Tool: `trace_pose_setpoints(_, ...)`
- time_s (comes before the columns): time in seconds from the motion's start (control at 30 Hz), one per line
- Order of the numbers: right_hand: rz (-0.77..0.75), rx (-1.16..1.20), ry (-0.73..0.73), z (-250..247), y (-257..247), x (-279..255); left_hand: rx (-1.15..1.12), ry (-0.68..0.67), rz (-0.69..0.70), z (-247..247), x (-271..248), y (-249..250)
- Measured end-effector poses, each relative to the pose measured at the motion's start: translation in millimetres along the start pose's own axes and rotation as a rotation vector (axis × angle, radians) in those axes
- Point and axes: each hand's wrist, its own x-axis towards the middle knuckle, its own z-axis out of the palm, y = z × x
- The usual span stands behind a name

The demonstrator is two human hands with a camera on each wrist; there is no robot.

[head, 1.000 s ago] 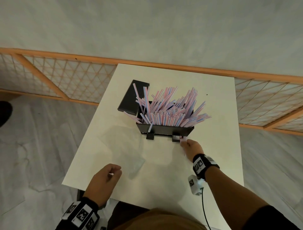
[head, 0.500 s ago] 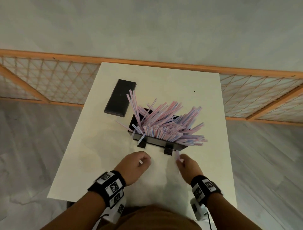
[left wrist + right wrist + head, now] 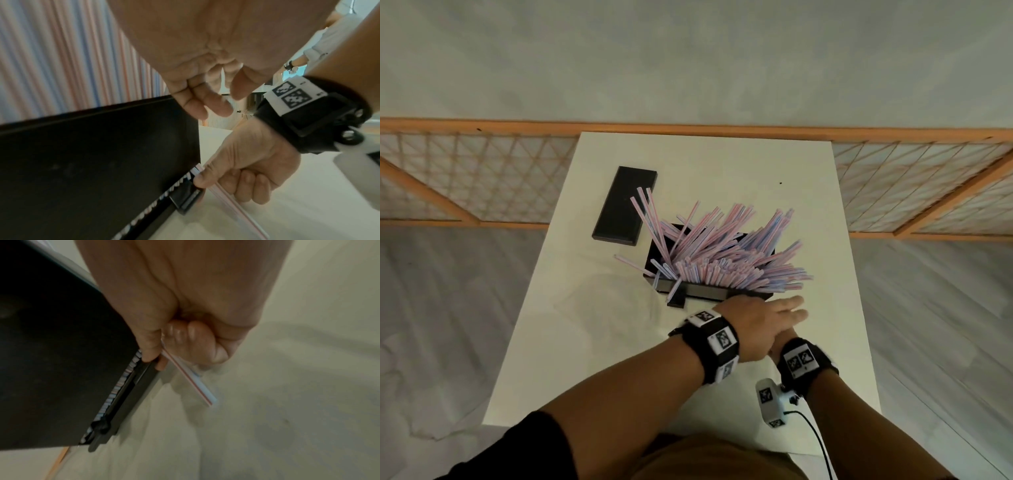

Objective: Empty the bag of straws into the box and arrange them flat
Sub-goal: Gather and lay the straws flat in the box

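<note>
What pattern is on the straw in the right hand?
White with thin red stripes along its length; the straw in the right hand shows best in the right wrist view.

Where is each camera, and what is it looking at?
Head: worn on the head, looking down at the table, the black box of straws, both forearms, left hand.
Left wrist: under the left hand, facing the box wall and right hand.
Right wrist: along the right hand, whose fingers hold one straw by the box.
Shared: both wrist views show the right hand holding that straw.
</note>
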Motion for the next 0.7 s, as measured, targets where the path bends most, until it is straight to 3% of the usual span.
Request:
trace_pose_setpoints(0.07,-0.049,-0.362,0.016,-4.5,30.6,16.0,0.099,-0.017,-0.091,-5.7,7.7,2.5)
trace_pose_setpoints(0.1,0.023,-0.536,0.05,-2.3,12.1,16.0,0.151,0.001,-0.127,-8.7,10.2,2.7)
trace_pose_setpoints(0.13,-0.016,-0.518,-0.021,-14.6,8.7,15.5,0.199,0.033,-0.144,-9.4,12.7,0.9)
trace_pose_setpoints(0.27,-0.188,-0.509,0.024,-11.2,14.7,14.6,0.216,0.16,-0.253,-20.1,8.6,-22.2)
trace_pose_setpoints(0.4,-0.147,-0.696,0.016,-19.1,30.8,16.9,0.267,0.165,-0.356,-40.8,-7.7,-46.0)
trace_pose_setpoints(0.7,-0.057,-0.874,-0.25,-48.9,57.0,-12.0,0.301,0.227,-0.419,-35.7,-40.8,-73.8)
